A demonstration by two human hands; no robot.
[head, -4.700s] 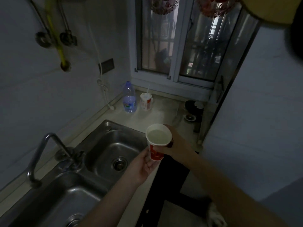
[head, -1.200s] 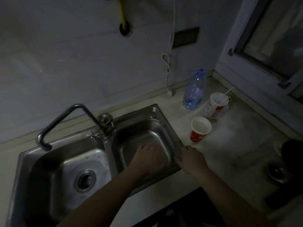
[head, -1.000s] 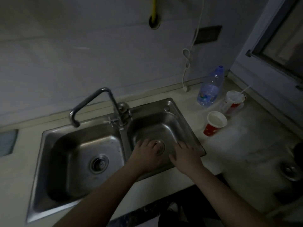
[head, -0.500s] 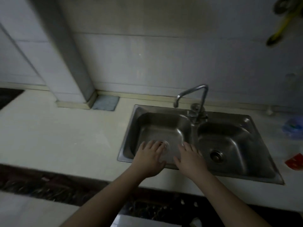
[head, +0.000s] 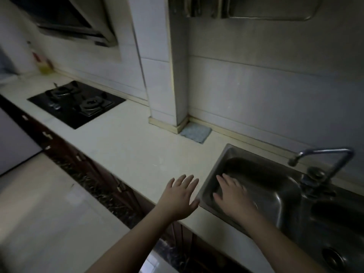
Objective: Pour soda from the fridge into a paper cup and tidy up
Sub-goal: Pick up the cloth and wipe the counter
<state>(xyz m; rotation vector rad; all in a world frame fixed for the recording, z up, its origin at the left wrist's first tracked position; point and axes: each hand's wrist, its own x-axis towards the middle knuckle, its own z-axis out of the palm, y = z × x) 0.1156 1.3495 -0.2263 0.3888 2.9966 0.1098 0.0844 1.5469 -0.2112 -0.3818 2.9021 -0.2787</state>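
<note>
No paper cup or soda shows in this view. The left hand [head: 180,198] spreads flat, fingers straight, over the countertop [head: 126,146]; the right hand [head: 234,196], equally relaxed and empty, reaches over the steel sink [head: 279,194], faucet [head: 323,164] beyond its fingertips.

Both hands held out flat, palms down, fingers spread, nothing gripped.

The left hand [head: 180,197] is extended from the lower middle of the view on a bare forearm, its fingers straight and fanned apart and its thumb angled out toward the other hand; it is seen over the front edge of the table [head: 137,154]. The right hand [head: 233,196] is reached forward on a bare forearm from the lower right, with fingers straight and held closer together, pointing up and slightly leftward. The two hands are kept side by side, near each other but apart. Whether either palm is pressed down cannot be told.
</note>
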